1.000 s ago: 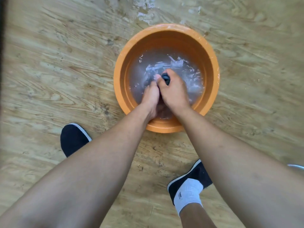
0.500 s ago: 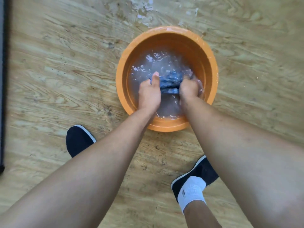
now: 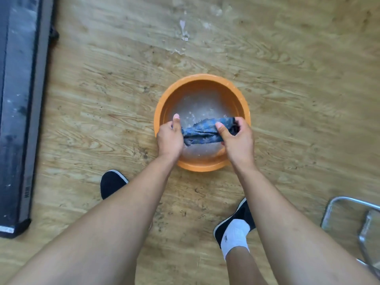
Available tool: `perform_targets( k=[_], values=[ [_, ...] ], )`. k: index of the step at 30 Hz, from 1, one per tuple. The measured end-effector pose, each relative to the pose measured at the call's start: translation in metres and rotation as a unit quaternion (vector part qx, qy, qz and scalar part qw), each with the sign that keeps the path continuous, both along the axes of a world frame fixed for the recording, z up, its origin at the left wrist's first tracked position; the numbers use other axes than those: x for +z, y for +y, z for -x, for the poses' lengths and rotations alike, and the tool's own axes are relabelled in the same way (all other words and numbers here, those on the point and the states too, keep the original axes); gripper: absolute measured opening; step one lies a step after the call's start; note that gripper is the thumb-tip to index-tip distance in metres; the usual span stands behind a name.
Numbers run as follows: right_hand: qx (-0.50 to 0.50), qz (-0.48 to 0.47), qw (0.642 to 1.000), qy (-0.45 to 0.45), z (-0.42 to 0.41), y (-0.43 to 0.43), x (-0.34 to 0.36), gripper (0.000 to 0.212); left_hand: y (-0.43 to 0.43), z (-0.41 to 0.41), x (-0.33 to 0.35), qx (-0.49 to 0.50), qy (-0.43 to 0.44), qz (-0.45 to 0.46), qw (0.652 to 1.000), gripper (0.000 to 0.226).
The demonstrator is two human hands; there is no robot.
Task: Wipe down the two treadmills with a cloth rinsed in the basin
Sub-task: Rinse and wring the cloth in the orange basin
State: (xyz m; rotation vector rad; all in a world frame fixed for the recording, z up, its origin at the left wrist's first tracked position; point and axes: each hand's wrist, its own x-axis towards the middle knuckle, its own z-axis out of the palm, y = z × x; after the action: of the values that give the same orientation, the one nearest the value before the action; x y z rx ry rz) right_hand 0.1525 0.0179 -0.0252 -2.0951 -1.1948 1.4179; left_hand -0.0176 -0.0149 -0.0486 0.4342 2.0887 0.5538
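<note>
Now cloth (image 3: 205, 132) lifted, stretched wider, over basin (image 3: 205, 83)

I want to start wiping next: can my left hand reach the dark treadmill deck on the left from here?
Probably not. The left hand grips the cloth over the basin, and open floor separates it from the treadmill deck; nothing blocks the way, but you'd likely need to step closer.

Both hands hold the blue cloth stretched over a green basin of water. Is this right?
Not quite. The head view shows the basin is orange, not green. The left hand and right hand do hold the blue cloth stretched over it.
</note>
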Motion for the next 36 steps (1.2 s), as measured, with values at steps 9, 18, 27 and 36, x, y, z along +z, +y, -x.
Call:
perform_targets(
  k=[9, 18, 27, 36],
  values=[
    [0.291, -0.029, 0.952, -0.086, 0.049, -0.004, 0.137, 0.071, 0.031, -0.015, 0.111, 0.157, -0.37, -0.013, 0.915, 0.044],
    [-0.059, -0.021, 0.997, 0.048, 0.029, -0.029, 0.177, 0.032, 0.037, -0.017, 0.148, 0.201, -0.401, -0.046, 0.893, 0.021],
    [-0.445, 0.21, 0.822, 0.287, 0.079, -0.032, 0.148, 0.041, 0.047, -0.048, 0.165, 0.226, -0.279, -0.028, 0.933, 0.039],
    [-0.427, 0.234, 0.824, 0.29, 0.062, -0.03, 0.135, 0.043, 0.041, -0.057, 0.154, 0.2, -0.244, -0.015, 0.949, 0.052]
  ],
)
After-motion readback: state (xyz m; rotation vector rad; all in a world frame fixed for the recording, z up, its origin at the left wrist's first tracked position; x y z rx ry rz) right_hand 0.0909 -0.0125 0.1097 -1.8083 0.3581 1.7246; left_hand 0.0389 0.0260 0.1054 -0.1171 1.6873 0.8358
